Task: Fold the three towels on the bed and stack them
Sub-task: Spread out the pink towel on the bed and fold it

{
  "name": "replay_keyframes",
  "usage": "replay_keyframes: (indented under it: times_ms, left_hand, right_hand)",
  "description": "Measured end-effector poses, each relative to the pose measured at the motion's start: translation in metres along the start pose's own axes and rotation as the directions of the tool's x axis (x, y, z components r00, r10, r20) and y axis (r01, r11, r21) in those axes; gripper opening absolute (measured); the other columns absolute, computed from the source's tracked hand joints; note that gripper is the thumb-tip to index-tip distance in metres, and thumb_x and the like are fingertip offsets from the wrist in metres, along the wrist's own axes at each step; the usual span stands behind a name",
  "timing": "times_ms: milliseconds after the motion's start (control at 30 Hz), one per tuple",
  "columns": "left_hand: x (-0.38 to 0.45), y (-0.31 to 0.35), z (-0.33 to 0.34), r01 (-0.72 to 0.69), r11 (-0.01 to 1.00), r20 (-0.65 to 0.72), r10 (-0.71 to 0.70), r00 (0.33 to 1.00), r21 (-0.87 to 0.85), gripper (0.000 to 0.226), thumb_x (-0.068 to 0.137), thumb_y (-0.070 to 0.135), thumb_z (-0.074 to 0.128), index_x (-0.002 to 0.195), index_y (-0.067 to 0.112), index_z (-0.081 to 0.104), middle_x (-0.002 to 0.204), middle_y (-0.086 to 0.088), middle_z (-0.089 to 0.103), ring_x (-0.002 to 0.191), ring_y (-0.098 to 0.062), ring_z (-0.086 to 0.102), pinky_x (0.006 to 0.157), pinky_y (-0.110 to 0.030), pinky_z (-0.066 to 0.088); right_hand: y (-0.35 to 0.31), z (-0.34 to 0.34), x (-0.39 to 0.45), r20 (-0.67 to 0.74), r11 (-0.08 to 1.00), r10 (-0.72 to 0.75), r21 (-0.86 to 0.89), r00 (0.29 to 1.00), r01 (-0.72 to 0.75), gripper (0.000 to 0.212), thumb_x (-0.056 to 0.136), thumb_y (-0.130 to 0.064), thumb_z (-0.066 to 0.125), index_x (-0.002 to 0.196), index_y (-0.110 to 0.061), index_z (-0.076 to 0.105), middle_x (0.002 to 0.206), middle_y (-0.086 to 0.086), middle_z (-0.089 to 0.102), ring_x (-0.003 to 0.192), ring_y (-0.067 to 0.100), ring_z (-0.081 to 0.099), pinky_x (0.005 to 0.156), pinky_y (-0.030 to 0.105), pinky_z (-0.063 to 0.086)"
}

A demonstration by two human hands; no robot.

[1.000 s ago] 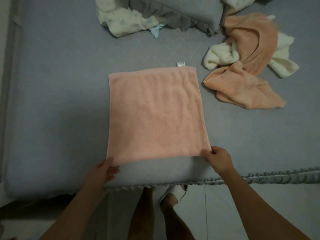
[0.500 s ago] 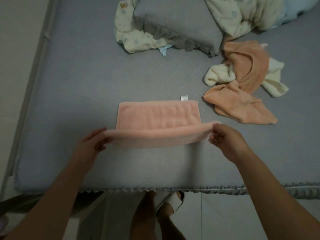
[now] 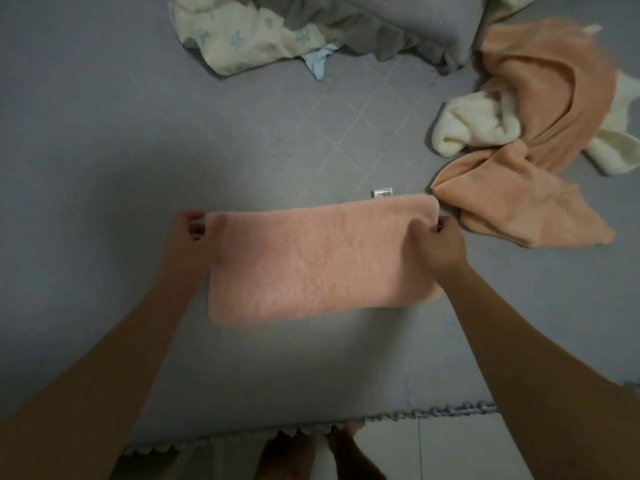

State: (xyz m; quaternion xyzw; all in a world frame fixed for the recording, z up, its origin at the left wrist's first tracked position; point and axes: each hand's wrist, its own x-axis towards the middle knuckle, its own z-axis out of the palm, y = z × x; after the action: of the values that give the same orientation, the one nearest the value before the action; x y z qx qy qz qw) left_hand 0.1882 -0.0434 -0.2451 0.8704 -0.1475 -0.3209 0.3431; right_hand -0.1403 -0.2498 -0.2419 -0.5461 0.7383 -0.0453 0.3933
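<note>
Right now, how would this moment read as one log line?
step: folding first towel | pink towel: folded, flat on bed | left hand, right hand: pinching far corners | other towels: unfolded

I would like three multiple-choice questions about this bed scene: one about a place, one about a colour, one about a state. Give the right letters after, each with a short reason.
1. Where does the white label lie?
A. at the far edge of the pink towel, near its right end
B. on the pillow
C. on the floor

2. What colour is the towel tangled with the orange towel?
A. blue
B. cream
C. black

3. What are the hands doing?
A. resting flat on the bed
B. lifting the pillow
C. each pinching a far corner of the pink towel

Answers:
1 A: the white label pokes out beyond the pink towel.
2 B: the cream towel winds through the orange towel.
3 C: the left hand and right hand grip opposite corners.
</note>
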Motion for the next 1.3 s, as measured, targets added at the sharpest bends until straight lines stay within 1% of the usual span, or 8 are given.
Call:
replay_keyframes:
  times_ms: [200, 300, 433, 567, 767, 967, 1133, 1300]
  left_hand:
    - [0.000, -0.008, -0.015, -0.005, 0.993, -0.076, 0.014, 0.997, 0.119, 0.023, 0.086, 0.029, 0.060, 0.109, 0.026, 0.062, 0.084, -0.003, 0.064, 0.078, -0.032, 0.064, 0.074, -0.044, 0.053]
    - [0.004, -0.005, -0.017, -0.102, 0.973, -0.197, 0.143, 0.970, 0.207, 0.033, 0.087, 0.011, 0.055, 0.119, 0.013, 0.062, 0.095, -0.010, 0.057, 0.088, -0.030, 0.059, 0.087, -0.046, 0.050]
    - [-0.038, 0.013, 0.027, -0.597, 0.673, 0.132, 0.609, 0.782, 0.436, 0.048, 0.093, 0.022, 0.047, 0.140, 0.016, 0.044, 0.148, -0.017, 0.041, 0.135, -0.031, 0.040, 0.114, -0.040, 0.029]
    - [-0.081, 0.002, 0.099, -0.730, 0.393, 0.483, 0.561, 0.672, 0.559, 0.064, 0.092, 0.034, 0.036, 0.153, 0.018, 0.025, 0.161, -0.009, 0.024, 0.150, -0.026, 0.019, 0.122, -0.044, 0.011]
    - [-0.040, -0.059, 0.075, -0.632, 0.293, 0.426, 0.533, 0.731, 0.718, 0.070, 0.096, 0.060, 0.025, 0.157, 0.028, 0.010, 0.164, -0.007, 0.014, 0.151, -0.029, 0.014, 0.121, -0.045, 0.004]
    - [-0.050, -0.033, 0.037, 0.088, 0.872, -0.116, -0.036, 0.993, 0.481, 0.101, 0.071, 0.064, 0.068, 0.150, 0.018, 0.025, 0.154, -0.020, 0.033, 0.138, -0.038, 0.037, 0.109, -0.053, 0.033]
    - [-0.073, -0.003, 0.009, 0.390, 0.884, 0.216, -0.341, 0.915, -0.258, 0.044, 0.087, 0.010, 0.067, 0.129, 0.007, 0.054, 0.122, -0.018, 0.063, 0.106, -0.034, 0.063, 0.089, -0.050, 0.052]
    - [-0.162, 0.062, 0.028, 0.458, 0.803, 0.469, -0.259, 0.844, -0.381, 0.024, 0.084, -0.002, 0.064, 0.098, 0.017, 0.065, 0.085, -0.008, 0.071, 0.067, -0.017, 0.069, 0.049, -0.028, 0.055]
  right_hand:
    - [0.029, -0.008, -0.028, 0.017, 0.995, 0.025, -0.093, 1.000, -0.023, 0.028, 0.088, -0.037, 0.060, 0.081, -0.010, 0.056, 0.070, 0.000, 0.056, 0.081, 0.032, 0.061, 0.061, 0.032, 0.034]
    - [0.019, -0.015, -0.037, -0.139, 0.992, -0.089, -0.100, 0.986, 0.075, 0.027, 0.085, -0.029, 0.063, 0.107, -0.013, 0.060, 0.094, 0.002, 0.064, 0.096, 0.031, 0.062, 0.075, 0.035, 0.045]
    - [-0.013, 0.019, -0.073, -0.044, 0.788, -0.569, -0.317, 0.821, 0.528, 0.052, 0.086, -0.027, 0.060, 0.131, -0.003, 0.053, 0.132, 0.020, 0.056, 0.124, 0.039, 0.050, 0.106, 0.051, 0.036]
    - [-0.020, 0.096, -0.109, 0.363, 0.520, -0.716, -0.291, 0.596, 0.803, 0.069, 0.090, -0.022, 0.049, 0.153, -0.008, 0.025, 0.162, 0.011, 0.020, 0.151, 0.028, 0.011, 0.120, 0.051, 0.011]
    - [0.061, 0.059, -0.037, 0.380, 0.325, -0.685, -0.604, 0.622, 0.727, 0.071, 0.096, -0.048, 0.029, 0.157, -0.016, 0.010, 0.165, 0.009, 0.005, 0.152, 0.029, 0.004, 0.120, 0.051, 0.002]
    - [0.097, -0.007, -0.044, 0.110, 0.636, -0.338, -0.705, 0.935, 0.313, 0.074, 0.094, -0.044, 0.036, 0.155, -0.009, 0.012, 0.164, 0.014, 0.010, 0.150, 0.032, 0.008, 0.119, 0.055, 0.006]
    - [0.070, -0.006, -0.117, 0.306, 0.595, -0.490, -0.567, 0.816, 0.570, 0.088, 0.088, -0.031, 0.055, 0.156, -0.014, 0.002, 0.164, 0.015, 0.003, 0.151, 0.035, 0.002, 0.119, 0.053, 0.002]
    - [0.045, 0.009, -0.206, 0.455, 0.553, -0.687, -0.180, 0.567, 0.813, 0.101, 0.079, -0.041, 0.068, 0.156, -0.018, 0.007, 0.164, 0.007, 0.012, 0.150, 0.024, 0.007, 0.120, 0.044, 0.000]
